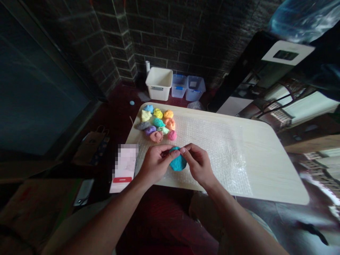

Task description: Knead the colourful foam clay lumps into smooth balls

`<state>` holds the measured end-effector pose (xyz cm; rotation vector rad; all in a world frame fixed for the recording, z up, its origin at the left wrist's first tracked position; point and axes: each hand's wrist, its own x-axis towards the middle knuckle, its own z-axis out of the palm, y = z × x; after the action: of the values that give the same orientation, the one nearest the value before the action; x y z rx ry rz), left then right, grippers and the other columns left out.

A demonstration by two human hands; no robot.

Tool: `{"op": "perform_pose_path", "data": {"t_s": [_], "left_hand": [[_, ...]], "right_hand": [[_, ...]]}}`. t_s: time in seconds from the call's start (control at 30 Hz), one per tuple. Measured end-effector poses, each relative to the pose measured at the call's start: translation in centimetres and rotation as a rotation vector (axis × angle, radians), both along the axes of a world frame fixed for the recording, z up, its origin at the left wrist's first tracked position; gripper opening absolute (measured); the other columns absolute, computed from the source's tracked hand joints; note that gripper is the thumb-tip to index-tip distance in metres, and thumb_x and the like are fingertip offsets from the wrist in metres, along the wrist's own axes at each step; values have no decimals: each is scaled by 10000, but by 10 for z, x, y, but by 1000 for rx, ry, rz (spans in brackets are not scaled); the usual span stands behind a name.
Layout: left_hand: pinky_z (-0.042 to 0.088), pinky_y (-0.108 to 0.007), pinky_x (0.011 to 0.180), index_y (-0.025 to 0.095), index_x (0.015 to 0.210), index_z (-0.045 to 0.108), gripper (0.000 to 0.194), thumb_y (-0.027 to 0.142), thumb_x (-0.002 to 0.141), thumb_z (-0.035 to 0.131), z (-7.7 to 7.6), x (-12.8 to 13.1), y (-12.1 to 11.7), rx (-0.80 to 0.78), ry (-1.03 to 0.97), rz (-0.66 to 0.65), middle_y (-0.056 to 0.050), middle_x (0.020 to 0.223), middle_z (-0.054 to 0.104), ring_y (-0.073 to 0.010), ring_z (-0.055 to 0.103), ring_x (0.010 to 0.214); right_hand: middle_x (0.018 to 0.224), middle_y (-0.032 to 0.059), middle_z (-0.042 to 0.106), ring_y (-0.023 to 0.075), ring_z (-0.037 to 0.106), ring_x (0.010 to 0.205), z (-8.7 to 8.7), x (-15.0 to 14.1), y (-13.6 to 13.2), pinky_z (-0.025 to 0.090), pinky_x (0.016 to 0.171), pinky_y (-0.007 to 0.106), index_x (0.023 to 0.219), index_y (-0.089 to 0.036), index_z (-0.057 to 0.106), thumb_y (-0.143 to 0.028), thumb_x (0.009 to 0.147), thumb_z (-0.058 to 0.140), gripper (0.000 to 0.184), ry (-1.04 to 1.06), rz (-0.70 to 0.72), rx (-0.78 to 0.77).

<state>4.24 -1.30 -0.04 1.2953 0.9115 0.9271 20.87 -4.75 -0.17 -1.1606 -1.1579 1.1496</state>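
A flattened round piece of blue-teal modelling clay (177,163) is held up between both hands over the near side of the table. My left hand (158,161) pinches its upper left edge between thumb and fingers. At the upper right edge, my right hand (197,160) grips it the same way, the thumbs nearly meeting. Beyond the hands, several lumps of clay sit in a cluster, among them a pink lump (172,135), a brownish-red lump (156,136), a purple lump (150,130), a teal lump (158,122) and an orange lump (170,124).
Bubble wrap (212,148) covers much of the pale wooden table (276,166). A phone-like panel (124,166), partly blurred out, is at the table's left edge. Behind stand a white bin (159,83) and two clear plastic tubs (195,88). A paper bag (90,147) is on the left.
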Motion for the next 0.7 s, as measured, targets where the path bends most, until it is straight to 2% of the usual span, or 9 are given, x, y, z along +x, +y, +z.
{"op": "perform_pose_path", "data": {"t_s": [0.17, 0.27, 0.33, 0.4, 0.5, 0.6, 0.7], "left_hand": [[589, -296, 791, 200, 1273, 746, 385, 380, 933, 759, -4, 1, -3, 163, 52, 68, -91, 1065, 792, -218, 741, 924], [598, -323, 877, 203, 1228, 766, 326, 349, 937, 757, -2, 1, -3, 151, 3, 79, -100, 1141, 800, -233, 758, 1010], [603, -333, 890, 186, 1161, 787, 289, 344, 920, 773, 0, 1, -2, 112, -38, 85, -103, 1131, 808, -238, 763, 1016], [607, -327, 867, 168, 1116, 788, 283, 350, 899, 792, 0, 1, 0, 74, -71, 80, -106, 1104, 811, -236, 764, 997], [601, -296, 786, 156, 1109, 730, 338, 354, 856, 834, -1, 0, 0, 6, -112, 94, -106, 1059, 803, -219, 763, 927], [570, -254, 699, 176, 1152, 629, 447, 340, 816, 874, -3, 0, -2, -48, -130, 134, -76, 976, 785, -198, 751, 859], [544, -232, 655, 182, 1170, 593, 481, 349, 816, 873, -2, 0, -2, -67, -125, 133, -41, 889, 752, -174, 725, 792]], "right_hand": [[661, -23, 612, 96, 512, 589, -2, -1, 2, 446, 551, 225, 752, -179, 685, -431, 964, 739, 334, 34, -85, 9], [753, -15, 676, 111, 586, 650, -3, 1, 2, 499, 589, 233, 948, -203, 740, -382, 960, 752, 180, 45, -99, 51], [875, 8, 732, 133, 648, 741, -2, 4, 1, 539, 643, 255, 1176, -239, 745, -338, 966, 750, 232, -34, -73, 110], [980, 37, 759, 156, 687, 836, -1, 7, 0, 567, 708, 289, 1278, -267, 740, -313, 999, 707, 285, -154, -15, 165], [1031, 61, 771, 176, 709, 874, 0, 11, -1, 591, 751, 322, 1228, -262, 782, -309, 1023, 670, 239, -261, 42, 194], [983, 65, 787, 166, 711, 777, 0, 13, -1, 602, 688, 308, 1165, -226, 794, -333, 1006, 693, 216, -266, 55, 151], [965, 63, 783, 152, 696, 731, 1, 11, -3, 589, 634, 277, 1133, -206, 783, -354, 1006, 692, 215, -230, 58, 123]]}}
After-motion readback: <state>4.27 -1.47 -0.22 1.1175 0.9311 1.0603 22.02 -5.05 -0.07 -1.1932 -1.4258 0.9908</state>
